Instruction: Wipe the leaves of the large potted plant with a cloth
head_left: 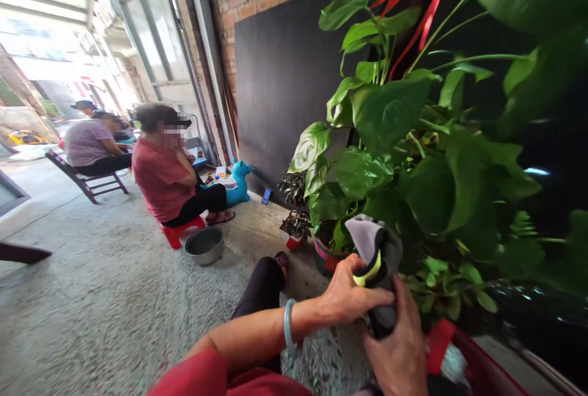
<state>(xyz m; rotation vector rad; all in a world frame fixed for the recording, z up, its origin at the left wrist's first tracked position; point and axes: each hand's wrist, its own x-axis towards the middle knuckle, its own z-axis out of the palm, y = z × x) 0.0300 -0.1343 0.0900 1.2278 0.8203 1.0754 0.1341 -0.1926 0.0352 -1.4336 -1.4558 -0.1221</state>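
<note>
While the plant rises before me, a person in red sits well to its left, a basin beside them. Just on the plant's near side is the cloth: my left hand pinches it beside its yellow trim, and my right hand clasps its lower end. My pale bangle sits left of the plant.

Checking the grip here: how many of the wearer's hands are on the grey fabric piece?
2. The left hand grips the grey fabric piece beside its yellow edge; the right hand holds it lower down. Some fingers are hidden.
</note>
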